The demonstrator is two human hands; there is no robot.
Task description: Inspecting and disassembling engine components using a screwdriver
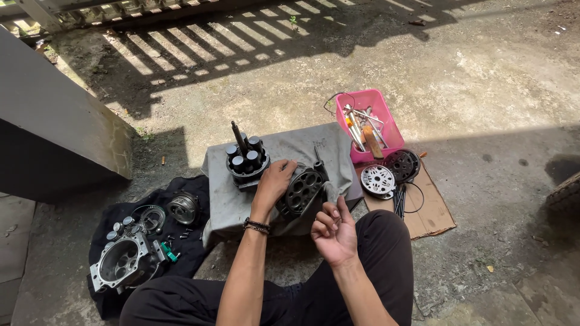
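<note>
Cylinder block (302, 192), a dark drum with round bores, lies tilted on the grey cloth (290, 148) at 12 o'clock from the knees. The left hand (275, 181) rests on its upper rim at 10 o'clock, fingers curled over it. The right hand (334, 228) hovers at 5 o'clock, fingers loosely bent together, seemingly pinching something too small to tell. The piston set (246, 160) stands just beside, at 10 o'clock. Judging by this, a small part is being readied; fitting it calls for a steadied block.

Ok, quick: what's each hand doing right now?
Left hand: grip closed on the dark perforated cylinder block.
Right hand: raised, fingers curled, nothing visibly held.
</note>
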